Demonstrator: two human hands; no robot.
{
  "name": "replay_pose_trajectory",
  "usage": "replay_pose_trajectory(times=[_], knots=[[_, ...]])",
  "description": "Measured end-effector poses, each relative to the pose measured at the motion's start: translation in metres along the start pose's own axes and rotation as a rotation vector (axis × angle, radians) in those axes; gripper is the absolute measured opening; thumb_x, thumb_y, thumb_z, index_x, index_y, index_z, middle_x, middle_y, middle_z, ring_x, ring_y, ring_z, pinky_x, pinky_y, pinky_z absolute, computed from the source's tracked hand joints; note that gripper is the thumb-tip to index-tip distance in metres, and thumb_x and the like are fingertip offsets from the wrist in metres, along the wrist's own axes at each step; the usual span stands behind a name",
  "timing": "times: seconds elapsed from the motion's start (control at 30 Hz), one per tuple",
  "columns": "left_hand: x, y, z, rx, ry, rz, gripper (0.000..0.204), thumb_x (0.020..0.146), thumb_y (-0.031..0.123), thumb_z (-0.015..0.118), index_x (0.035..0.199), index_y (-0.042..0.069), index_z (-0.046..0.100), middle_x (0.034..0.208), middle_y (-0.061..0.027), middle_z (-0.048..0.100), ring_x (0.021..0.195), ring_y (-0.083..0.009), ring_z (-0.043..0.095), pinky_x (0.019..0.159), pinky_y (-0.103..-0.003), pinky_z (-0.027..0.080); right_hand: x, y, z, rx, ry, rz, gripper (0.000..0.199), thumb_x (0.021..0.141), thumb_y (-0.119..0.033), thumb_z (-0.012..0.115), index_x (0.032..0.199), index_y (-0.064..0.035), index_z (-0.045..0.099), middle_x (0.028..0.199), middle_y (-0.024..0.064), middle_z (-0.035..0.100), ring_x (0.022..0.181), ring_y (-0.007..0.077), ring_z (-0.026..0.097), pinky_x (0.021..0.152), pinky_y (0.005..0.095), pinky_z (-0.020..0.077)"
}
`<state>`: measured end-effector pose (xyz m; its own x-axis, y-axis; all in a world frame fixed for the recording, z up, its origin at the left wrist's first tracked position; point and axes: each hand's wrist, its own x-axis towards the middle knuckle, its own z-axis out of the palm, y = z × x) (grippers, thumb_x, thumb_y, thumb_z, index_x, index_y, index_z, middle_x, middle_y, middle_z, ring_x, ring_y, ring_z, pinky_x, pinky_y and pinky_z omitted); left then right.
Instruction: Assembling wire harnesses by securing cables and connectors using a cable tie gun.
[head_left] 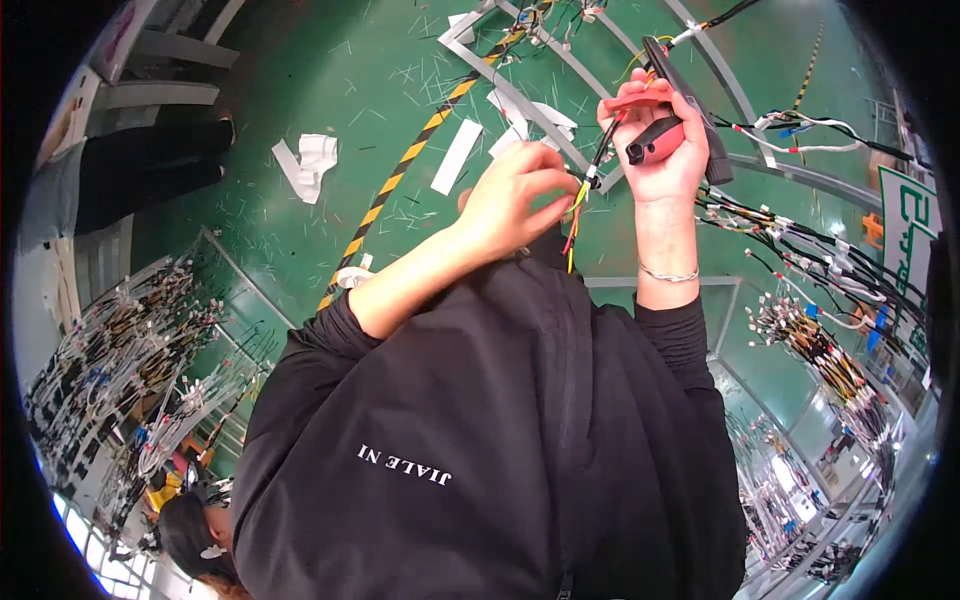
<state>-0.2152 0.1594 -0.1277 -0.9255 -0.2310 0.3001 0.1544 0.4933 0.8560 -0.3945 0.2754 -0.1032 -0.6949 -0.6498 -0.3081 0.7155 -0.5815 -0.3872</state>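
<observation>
My right hand [668, 150] is wrapped around a hand tool [657, 143] with red-and-black grips and a long dark body along its outer side. It looks like a cable tie gun, though its front end is hard to make out. Just left of it, my left hand [518, 198] has curled fingers against a thin wire bundle [581, 203] of yellow, red and black strands. A dark band with a white piece wraps the bundle by the fingertips. The bundle's lower end hangs in front of my dark jacket. My left thumb is partly hidden.
A grey metal frame [700, 55] stands beyond my hands. Wire harnesses [800, 245] hang at the right, with more harnesses [120, 360] at the left. White scraps [310, 165] and wire clippings litter the green floor. One person [195, 535] is at lower left, another's dark-clothed legs [150, 165] at upper left.
</observation>
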Motion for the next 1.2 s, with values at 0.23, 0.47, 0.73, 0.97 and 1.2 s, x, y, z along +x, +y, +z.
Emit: replay_pose_trajectory(times=[0.23, 0.47, 0.73, 0.97, 1.2], knots=[[0.010, 0.011, -0.009, 0.117, -0.248, -0.204, 0.023, 0.088, 0.024, 0.069, 0.089, 0.001, 0.067, 0.085, -0.0120, 0.069, 0.086, -0.0289, 0.066, 0.084, -0.040, 0.048, -0.006, 0.020, 0.007, -0.125, 0.276, -0.180, 0.016, 0.091, -0.017, 0.061, 0.103, -0.0066, 0.063, 0.110, 0.0108, 0.065, 0.104, 0.0246, 0.062, 0.091, 0.0536, 0.0486], [0.005, 0.006, 0.005, 0.012, 0.070, -0.615, 0.025, 0.081, 0.013, 0.078, 0.096, -0.001, 0.065, 0.084, -0.0136, 0.072, 0.079, -0.0235, 0.072, 0.071, -0.034, 0.055, -0.012, 0.045, 0.015, -0.191, 0.254, -0.243, 0.018, 0.090, -0.013, 0.067, 0.105, -0.0067, 0.060, 0.110, 0.0078, 0.063, 0.102, 0.0234, 0.061, 0.090, 0.0454, 0.0512], [-0.008, -0.001, 0.007, 0.052, 0.373, -0.528, 0.017, 0.087, 0.006, 0.071, 0.099, 0.000, 0.060, 0.089, -0.0149, 0.068, 0.082, -0.0280, 0.070, 0.073, -0.036, 0.053, -0.019, 0.057, 0.020, -0.105, 0.280, -0.302, 0.017, 0.090, -0.009, 0.066, 0.104, -0.0045, 0.058, 0.106, 0.0074, 0.057, 0.102, 0.0230, 0.058, 0.098, 0.0521, 0.0505], [-0.016, -0.008, 0.002, 0.101, 0.305, -0.413, 0.016, 0.089, 0.002, 0.065, 0.105, -0.002, 0.063, 0.088, -0.0144, 0.068, 0.080, -0.0272, 0.067, 0.073, -0.036, 0.052, -0.022, 0.059, 0.026, -0.133, 0.251, -0.314, 0.017, 0.090, -0.008, 0.066, 0.105, -0.0048, 0.058, 0.108, 0.0065, 0.056, 0.103, 0.0227, 0.058, 0.095, 0.0492, 0.0524], [-0.010, -0.013, -0.010, -0.074, 0.055, -0.497, 0.016, 0.092, 0.000, 0.060, 0.107, -0.004, 0.063, 0.083, -0.0110, 0.069, 0.075, -0.0170, 0.066, 0.070, -0.030, 0.052, -0.016, 0.051, 0.029, -0.222, 0.144, -0.223, 0.018, 0.092, -0.007, 0.062, 0.108, -0.0014, 0.057, 0.114, 0.0116, 0.058, 0.113, 0.0278, 0.057, 0.104, 0.0565, 0.0469]])
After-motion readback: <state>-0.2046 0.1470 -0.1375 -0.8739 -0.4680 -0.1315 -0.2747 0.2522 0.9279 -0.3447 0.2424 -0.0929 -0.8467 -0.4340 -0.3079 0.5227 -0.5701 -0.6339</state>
